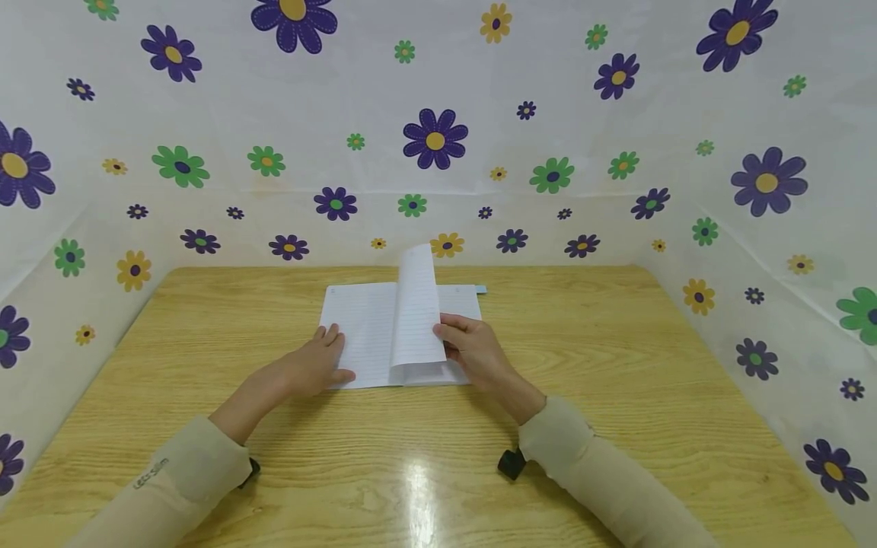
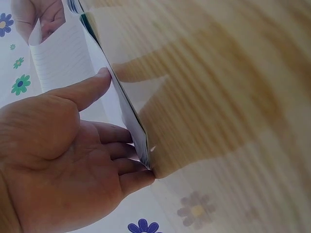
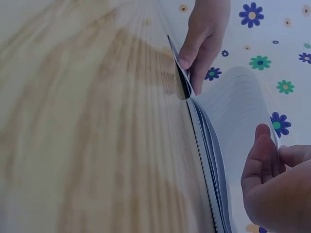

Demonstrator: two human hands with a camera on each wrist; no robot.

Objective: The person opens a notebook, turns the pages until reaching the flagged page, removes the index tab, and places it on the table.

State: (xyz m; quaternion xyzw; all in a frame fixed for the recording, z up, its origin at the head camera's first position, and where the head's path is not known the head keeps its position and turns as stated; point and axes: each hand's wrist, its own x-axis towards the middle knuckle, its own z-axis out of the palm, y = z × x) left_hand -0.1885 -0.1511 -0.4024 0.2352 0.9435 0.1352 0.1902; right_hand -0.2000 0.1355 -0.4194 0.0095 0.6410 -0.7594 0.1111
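Note:
An open notebook with lined white pages lies on the wooden table. One page stands raised and curved above the middle of the notebook. My right hand pinches that page's outer edge between thumb and fingers, as the right wrist view also shows with the page bowed up. On the left page rests my left hand, its fingers extended along the outer edge and its thumb near the lower edge. In the left wrist view the left hand's fingers lie at the notebook's edge.
The wooden table reaches to a white flower-printed sheet at the back and both sides. A light blue tab sticks out at the notebook's top right. A small black device hangs by the right sleeve.

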